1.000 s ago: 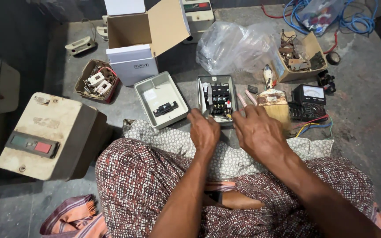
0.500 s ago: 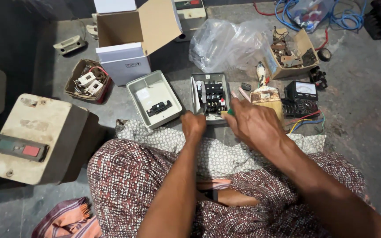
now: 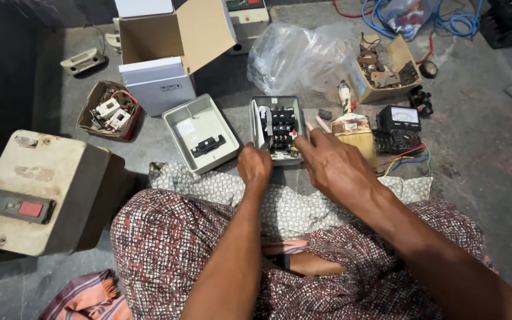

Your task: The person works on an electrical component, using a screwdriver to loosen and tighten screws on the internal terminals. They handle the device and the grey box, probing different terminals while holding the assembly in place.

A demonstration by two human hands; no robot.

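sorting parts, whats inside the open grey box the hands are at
Inside the grey box sits a black switch block with terminals and a red spot. The left hand and right hand cover its near edge.

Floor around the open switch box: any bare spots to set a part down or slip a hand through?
Bare floor lies right of the black meter, and a strip between the parts tray and the big beige starter box. Crowded around the open switch box: grey lid to its left, left hand and right hand at its near edge.
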